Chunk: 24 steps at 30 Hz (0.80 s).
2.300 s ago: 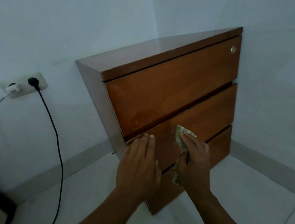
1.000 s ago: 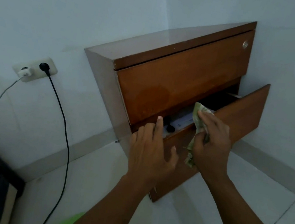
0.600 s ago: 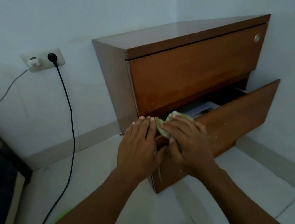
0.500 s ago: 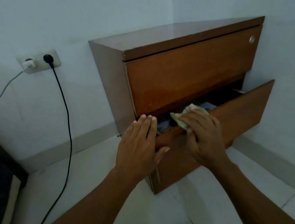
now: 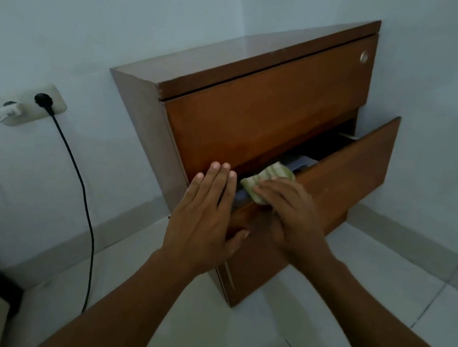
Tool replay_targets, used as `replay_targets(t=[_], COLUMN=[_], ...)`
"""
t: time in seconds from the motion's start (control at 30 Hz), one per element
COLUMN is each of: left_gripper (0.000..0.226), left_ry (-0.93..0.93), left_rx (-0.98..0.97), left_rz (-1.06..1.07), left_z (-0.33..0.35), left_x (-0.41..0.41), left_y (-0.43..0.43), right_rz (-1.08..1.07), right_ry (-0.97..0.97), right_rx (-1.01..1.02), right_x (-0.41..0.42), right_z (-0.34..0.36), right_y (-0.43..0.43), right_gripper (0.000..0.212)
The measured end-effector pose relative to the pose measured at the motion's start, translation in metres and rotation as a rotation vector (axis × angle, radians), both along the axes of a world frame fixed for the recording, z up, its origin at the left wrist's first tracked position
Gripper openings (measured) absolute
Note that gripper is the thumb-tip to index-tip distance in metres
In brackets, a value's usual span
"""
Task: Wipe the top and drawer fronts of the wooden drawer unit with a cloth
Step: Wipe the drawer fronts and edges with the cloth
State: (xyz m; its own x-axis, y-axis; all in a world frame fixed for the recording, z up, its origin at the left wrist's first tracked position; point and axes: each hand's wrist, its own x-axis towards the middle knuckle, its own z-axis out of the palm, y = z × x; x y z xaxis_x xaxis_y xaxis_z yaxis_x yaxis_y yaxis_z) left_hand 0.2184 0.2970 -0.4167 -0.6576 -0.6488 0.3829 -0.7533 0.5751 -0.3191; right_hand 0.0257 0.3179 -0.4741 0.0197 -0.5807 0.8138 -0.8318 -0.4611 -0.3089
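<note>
Middle drawer [image 5: 348, 175], shut two seconds ago, now stands pulled out. Right hand [image 5: 290, 211] clamps the cloth [image 5: 268, 179] on its top edge at the left end — left hand [image 5: 204, 214], flat and empty, braces at nine o'clock. Edge-wiping under way.

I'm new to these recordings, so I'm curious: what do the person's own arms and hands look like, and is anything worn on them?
Both forearms are bare as far as the frame shows. The left hand and right hand have no gloves, rings, watch or bands in view. Fingernails look short and plain.
</note>
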Motion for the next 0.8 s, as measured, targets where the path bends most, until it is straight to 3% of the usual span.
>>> replay_targets(t=[0.27,0.47,0.53,0.67,0.8], left_gripper=[0.104,0.102,0.103,0.103,0.11], left_ry=[-0.358,-0.308,-0.28,-0.258,-0.285], left_rx=[0.046,0.117,0.098,0.05,0.01], left_rz=[-0.163,-0.192,-0.199,-0.214,-0.18], left_z=[0.028,0.027,0.025,0.025,0.025], left_x=[-0.064,-0.083,-0.081,-0.079,-0.078], left_y=[-0.042,-0.053,-0.053,-0.057,-0.063], right_rz=[-0.236,-0.379,-0.271,-0.086,-0.154], right_ry=[-0.154,-0.512,-0.433,-0.103,-0.106], right_rx=[-0.006,-0.099,-0.148,-0.024,-0.012], right_x=[-0.115,-0.131,-0.103,-0.049,-0.092], right_z=[0.005,0.025,0.031,0.002,-0.007], right_y=[-0.047,-0.061,-0.051,-0.034,-0.06], right_gripper=[0.046,0.044,0.044,0.045,0.043])
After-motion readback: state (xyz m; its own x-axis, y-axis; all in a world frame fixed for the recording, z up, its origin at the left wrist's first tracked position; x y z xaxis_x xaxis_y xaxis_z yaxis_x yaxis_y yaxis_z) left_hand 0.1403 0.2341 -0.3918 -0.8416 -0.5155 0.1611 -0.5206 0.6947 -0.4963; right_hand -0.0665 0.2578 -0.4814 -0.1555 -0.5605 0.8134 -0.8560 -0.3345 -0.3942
